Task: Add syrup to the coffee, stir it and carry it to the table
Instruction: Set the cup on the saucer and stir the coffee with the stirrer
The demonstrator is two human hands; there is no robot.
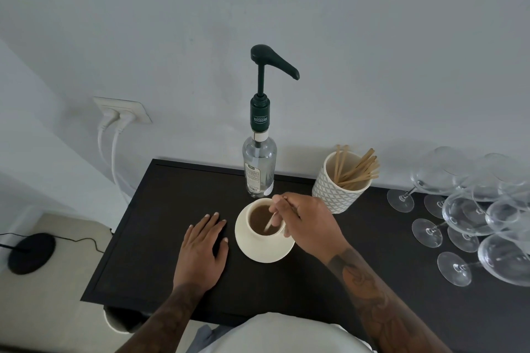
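On the far left, a black round base (31, 253) with a thin cable sits on the pale floor, below the level of the dark tabletop (149, 238). Above it on the wall, a double socket (123, 109) holds two white plugs whose cords hang down behind the tabletop's left edge.

The person's left hand (200, 252) lies flat on the tabletop, palm down, fingers straight and slightly spread, holding nothing. Its fingertips lie just beside the cream saucer (268, 252), and whether they touch its rim cannot be told.

On the saucer stands a cream cup (253, 233) filled with brown coffee (259, 219). Behind the cup, near the wall, stands the clear syrup bottle (259, 169), upright, with a dark green pump (271, 66) whose spout points to the right. The bottle's base is close to the cup's far rim.

The right hand (307, 226) hovers over the right side of the cup, fingers curled, pinching a thin pale stirrer (270, 222) whose lower end dips at a slant into the coffee. The tattooed forearm runs back toward the lower right.

To the right of the bottle, a patterned grey-and-white pot (335, 192) holds a bunch of wooden stirrer sticks (355, 169), leaning mostly right. Farther right, a cluster of clear wine glasses (470, 209) stands crowded together on the tabletop up to the picture's edge.
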